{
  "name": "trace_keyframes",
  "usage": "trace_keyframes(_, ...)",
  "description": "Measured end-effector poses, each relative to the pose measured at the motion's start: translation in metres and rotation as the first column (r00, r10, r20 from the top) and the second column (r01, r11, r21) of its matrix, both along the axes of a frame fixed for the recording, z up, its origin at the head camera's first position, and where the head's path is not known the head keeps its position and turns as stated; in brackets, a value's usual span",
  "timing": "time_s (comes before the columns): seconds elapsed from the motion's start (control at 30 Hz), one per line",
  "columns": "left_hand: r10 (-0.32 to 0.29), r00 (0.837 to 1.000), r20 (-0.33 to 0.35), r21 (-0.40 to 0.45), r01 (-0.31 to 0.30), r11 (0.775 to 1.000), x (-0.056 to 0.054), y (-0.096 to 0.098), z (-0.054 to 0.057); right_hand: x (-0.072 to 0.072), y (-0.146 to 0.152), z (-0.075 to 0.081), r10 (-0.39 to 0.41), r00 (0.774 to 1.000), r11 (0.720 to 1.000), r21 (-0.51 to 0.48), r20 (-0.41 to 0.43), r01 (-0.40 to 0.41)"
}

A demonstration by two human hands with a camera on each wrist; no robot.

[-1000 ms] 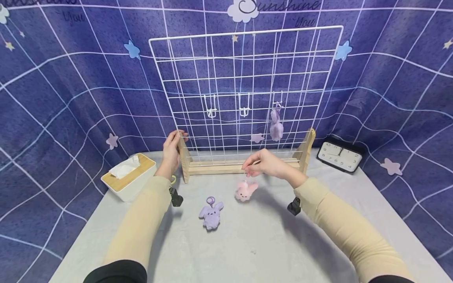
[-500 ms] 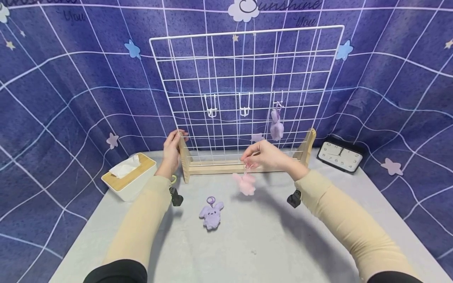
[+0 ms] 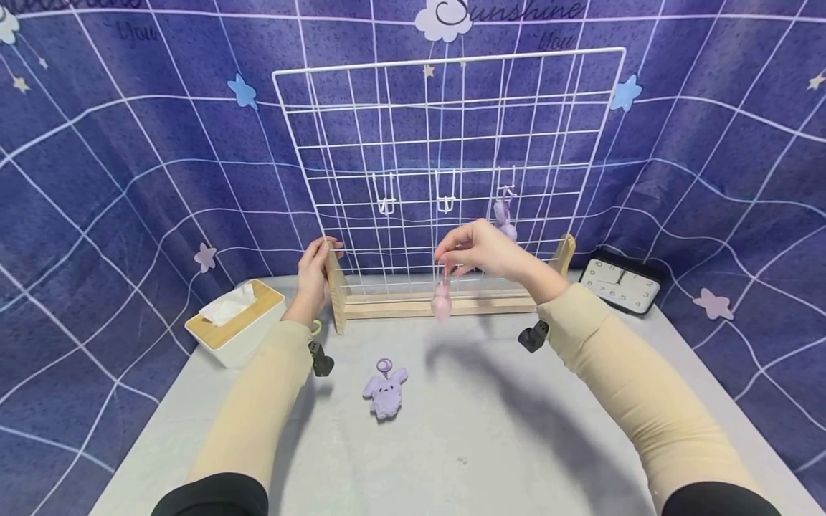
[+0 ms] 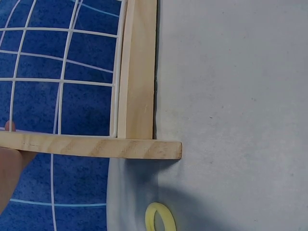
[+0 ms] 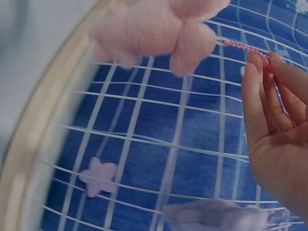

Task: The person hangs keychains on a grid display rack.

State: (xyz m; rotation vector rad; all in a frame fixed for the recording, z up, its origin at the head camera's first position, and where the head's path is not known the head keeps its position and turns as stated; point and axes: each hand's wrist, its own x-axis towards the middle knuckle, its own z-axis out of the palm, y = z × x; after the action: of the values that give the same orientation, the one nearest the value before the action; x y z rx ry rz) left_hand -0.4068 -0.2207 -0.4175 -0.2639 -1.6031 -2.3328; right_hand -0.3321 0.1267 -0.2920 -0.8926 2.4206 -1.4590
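At head-view centre, your right hand (image 3: 477,247) pinches the cord (image 5: 243,47) of the pink toy (image 3: 442,304), which hangs before the rack (image 3: 413,309). At nine, your left hand (image 3: 312,274) grips its side (image 3: 335,290). On the pale table (image 3: 348,466): tissue box (image 3: 248,326) at eight, purple toy (image 3: 386,398) six, clock (image 3: 621,282) three; blue curtain (image 3: 174,247) beyond.

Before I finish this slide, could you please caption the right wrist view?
Right hand pinching the cord of a pink plush near a white grid.

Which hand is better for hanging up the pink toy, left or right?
Probably the right hand: it pinches the pink toy by its cord, below the middle hook in the head view. The left hand grips the wooden stand, off to the side.
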Motion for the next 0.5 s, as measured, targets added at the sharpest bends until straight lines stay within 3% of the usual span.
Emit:
trace_keyframes(0.3, 0.025, 0.999, -0.033, -0.018, -0.025, 1.0, 0.002, 0.002, -0.001, 0.002, -0.001, 0.036, -0.074, 0.994, 0.997, -0.007, -0.076, 0.074)
trace_keyframes(0.5, 0.024, 0.999, -0.035, -0.017, -0.025, 1.0, 0.002, 0.003, -0.001, -0.001, 0.002, 0.047, -0.101, 0.99, 0.993, -0.07, -0.096, 0.095)
